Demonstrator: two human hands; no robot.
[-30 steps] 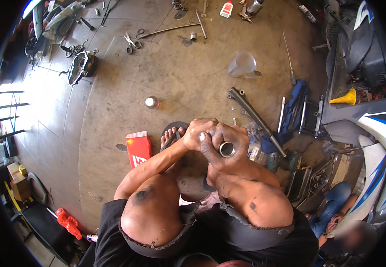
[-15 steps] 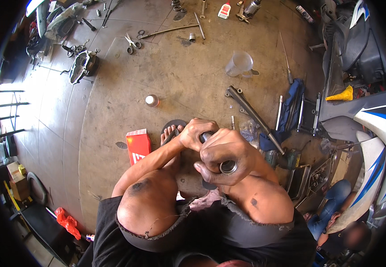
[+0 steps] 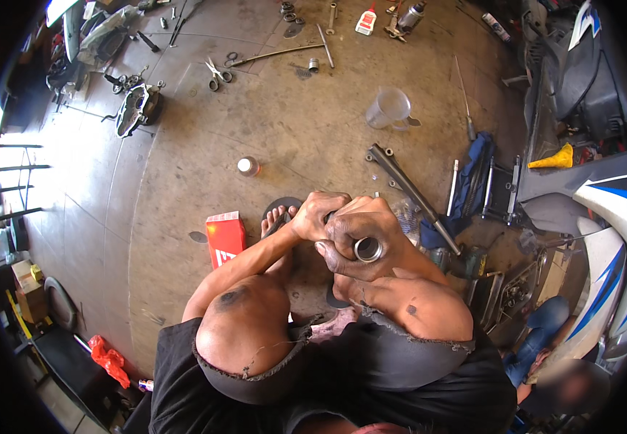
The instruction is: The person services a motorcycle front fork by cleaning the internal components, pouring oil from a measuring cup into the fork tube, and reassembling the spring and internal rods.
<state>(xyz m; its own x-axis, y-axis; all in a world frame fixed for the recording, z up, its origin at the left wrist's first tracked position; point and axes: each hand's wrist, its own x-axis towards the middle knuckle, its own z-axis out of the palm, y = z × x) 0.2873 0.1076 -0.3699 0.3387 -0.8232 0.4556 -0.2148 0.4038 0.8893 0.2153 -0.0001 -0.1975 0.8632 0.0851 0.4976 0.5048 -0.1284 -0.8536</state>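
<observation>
Between my raised knees, both hands are wrapped round a metal tube (image 3: 368, 250), its hollow, bright-rimmed end facing me. Closest to that open end is my right hand (image 3: 373, 226), its fist closed about the tube. My left hand (image 3: 318, 215) grips farther along, close against the right one. Fingers hide most of the tube, and its far end is out of sight. Both hands look smeared with dark grease. On the floor beyond them, to the right, lies a long dark tube (image 3: 414, 199). A red box (image 3: 226, 235) rests left of my left forearm.
Ahead stand a small capped bottle (image 3: 248, 166) and a clear measuring jug (image 3: 388, 108). Scissors (image 3: 217, 74) and an engine cover (image 3: 137, 110) lie farther left. Right are a blue cloth (image 3: 472, 173), a yellow funnel (image 3: 553, 157), a motorcycle (image 3: 610, 217) and another person (image 3: 541, 340).
My right hand and the tube's open end have shifted slightly forward and closer to my left hand. Less of the dark part between the hands shows. Both hands keep their grip.
</observation>
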